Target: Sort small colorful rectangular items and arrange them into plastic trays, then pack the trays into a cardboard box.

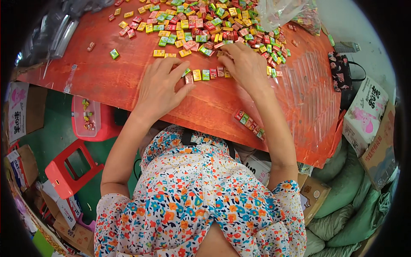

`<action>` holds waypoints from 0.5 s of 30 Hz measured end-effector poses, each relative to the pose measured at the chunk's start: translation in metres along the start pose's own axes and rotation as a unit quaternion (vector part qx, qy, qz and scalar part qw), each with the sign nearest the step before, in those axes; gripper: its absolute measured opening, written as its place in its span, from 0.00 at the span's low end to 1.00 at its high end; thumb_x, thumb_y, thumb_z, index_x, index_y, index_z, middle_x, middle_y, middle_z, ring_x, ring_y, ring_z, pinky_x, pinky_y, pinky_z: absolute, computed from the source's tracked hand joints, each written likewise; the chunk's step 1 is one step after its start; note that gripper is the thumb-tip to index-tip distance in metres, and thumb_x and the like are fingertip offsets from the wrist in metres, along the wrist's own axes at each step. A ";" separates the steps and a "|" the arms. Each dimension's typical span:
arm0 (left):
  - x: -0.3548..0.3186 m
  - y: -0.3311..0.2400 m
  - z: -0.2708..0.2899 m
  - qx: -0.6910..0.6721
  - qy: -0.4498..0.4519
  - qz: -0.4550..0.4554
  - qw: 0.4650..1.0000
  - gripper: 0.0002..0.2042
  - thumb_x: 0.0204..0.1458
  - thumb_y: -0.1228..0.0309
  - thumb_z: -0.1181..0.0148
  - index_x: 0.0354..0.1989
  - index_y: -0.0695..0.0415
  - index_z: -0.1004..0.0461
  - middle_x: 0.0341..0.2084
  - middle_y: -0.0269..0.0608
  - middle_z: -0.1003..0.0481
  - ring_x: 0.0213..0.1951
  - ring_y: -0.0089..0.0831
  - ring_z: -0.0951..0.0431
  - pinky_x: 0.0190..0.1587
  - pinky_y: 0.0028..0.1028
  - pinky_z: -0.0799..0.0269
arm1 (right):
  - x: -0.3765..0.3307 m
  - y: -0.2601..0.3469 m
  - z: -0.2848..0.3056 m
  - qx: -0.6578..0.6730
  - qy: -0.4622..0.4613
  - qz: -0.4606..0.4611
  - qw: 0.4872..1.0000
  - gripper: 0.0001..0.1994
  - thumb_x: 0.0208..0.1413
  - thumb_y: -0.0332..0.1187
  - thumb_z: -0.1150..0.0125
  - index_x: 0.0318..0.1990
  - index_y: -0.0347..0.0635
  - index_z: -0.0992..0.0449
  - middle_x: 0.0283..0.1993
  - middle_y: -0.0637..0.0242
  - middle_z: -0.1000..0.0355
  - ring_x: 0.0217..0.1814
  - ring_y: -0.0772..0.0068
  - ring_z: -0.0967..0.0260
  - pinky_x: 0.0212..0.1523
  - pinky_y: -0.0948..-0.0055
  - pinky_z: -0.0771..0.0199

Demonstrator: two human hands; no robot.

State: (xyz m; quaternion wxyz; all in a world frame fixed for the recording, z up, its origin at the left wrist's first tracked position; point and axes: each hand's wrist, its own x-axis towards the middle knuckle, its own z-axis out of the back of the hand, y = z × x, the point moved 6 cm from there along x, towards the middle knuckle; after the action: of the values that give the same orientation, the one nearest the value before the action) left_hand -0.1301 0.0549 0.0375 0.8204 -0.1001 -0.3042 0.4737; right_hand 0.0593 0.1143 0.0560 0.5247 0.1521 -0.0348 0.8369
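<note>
Between my hands a short row of small coloured boxes [206,74], yellow, green, pink and red, lies across the red table. At its left end my left hand [160,88] has its thumb and index finger around a pink box [189,79] and a green one just beyond it. My right hand [246,66] reaches over the row's right end, thumb and fingers closing on a small yellowish box [220,54] at the near edge of the pile. Its fingers partly cover that box. A large loose pile of similar small boxes [201,23] spreads beyond both hands.
A joined strip of small boxes [250,124] lies near the table's front edge. Clear plastic trays [306,92] are on the right, a plastic bag [287,13] at the back. A red stool [72,169] and a tub [87,122] stand lower left. Green sacks [342,184] fill the lower right.
</note>
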 end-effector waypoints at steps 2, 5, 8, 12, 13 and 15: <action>-0.001 -0.005 0.000 -0.011 -0.005 -0.003 1.000 0.23 0.45 0.63 0.30 0.50 0.57 0.26 0.45 0.43 0.28 0.48 0.42 0.29 0.50 0.39 0.33 | 0.000 -0.007 0.003 0.029 0.000 -0.034 0.999 0.08 0.55 0.38 0.38 0.39 0.47 0.22 0.34 0.65 0.25 0.35 0.59 0.25 0.32 0.62 0.25; -0.004 -0.005 -0.001 -0.024 -0.010 -0.004 1.000 0.24 0.44 0.62 0.30 0.50 0.58 0.26 0.44 0.44 0.28 0.47 0.42 0.29 0.50 0.39 0.33 | 0.012 -0.012 0.012 0.037 -0.052 -0.016 0.998 0.09 0.56 0.34 0.39 0.43 0.46 0.23 0.41 0.66 0.25 0.40 0.58 0.25 0.37 0.62 0.24; -0.005 -0.003 0.001 -0.024 -0.010 0.003 1.000 0.24 0.44 0.62 0.30 0.50 0.58 0.26 0.44 0.44 0.29 0.47 0.42 0.29 0.50 0.39 0.33 | 0.024 -0.011 0.012 -0.013 -0.090 0.053 0.994 0.09 0.55 0.34 0.38 0.43 0.47 0.22 0.44 0.67 0.26 0.43 0.60 0.25 0.39 0.63 0.24; -0.005 -0.005 0.007 -0.013 0.004 0.000 1.000 0.26 0.43 0.61 0.30 0.51 0.58 0.27 0.45 0.44 0.29 0.47 0.42 0.29 0.50 0.38 0.33 | 0.029 -0.016 0.009 -0.006 -0.084 0.083 0.993 0.10 0.54 0.34 0.37 0.43 0.47 0.22 0.45 0.69 0.27 0.46 0.62 0.27 0.40 0.64 0.24; -0.005 -0.005 0.007 -0.011 0.004 0.002 1.000 0.26 0.43 0.61 0.30 0.51 0.58 0.27 0.45 0.44 0.29 0.47 0.42 0.29 0.50 0.38 0.33 | 0.029 -0.015 0.008 0.003 -0.082 0.095 0.992 0.10 0.54 0.34 0.37 0.44 0.48 0.22 0.46 0.69 0.27 0.46 0.63 0.27 0.40 0.65 0.24; -0.005 -0.010 0.005 0.006 0.011 -0.009 1.000 0.27 0.42 0.59 0.29 0.50 0.57 0.27 0.44 0.44 0.30 0.47 0.41 0.29 0.49 0.38 0.32 | 0.027 -0.011 0.010 0.011 -0.079 0.106 0.991 0.11 0.53 0.34 0.37 0.44 0.48 0.23 0.46 0.70 0.27 0.47 0.63 0.27 0.40 0.65 0.23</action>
State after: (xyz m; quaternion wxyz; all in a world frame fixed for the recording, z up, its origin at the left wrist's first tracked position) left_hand -0.1279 0.0449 0.0443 0.8282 -0.0977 -0.2935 0.4674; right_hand 0.0610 0.1402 0.0722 0.4269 0.2191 -0.0832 0.8734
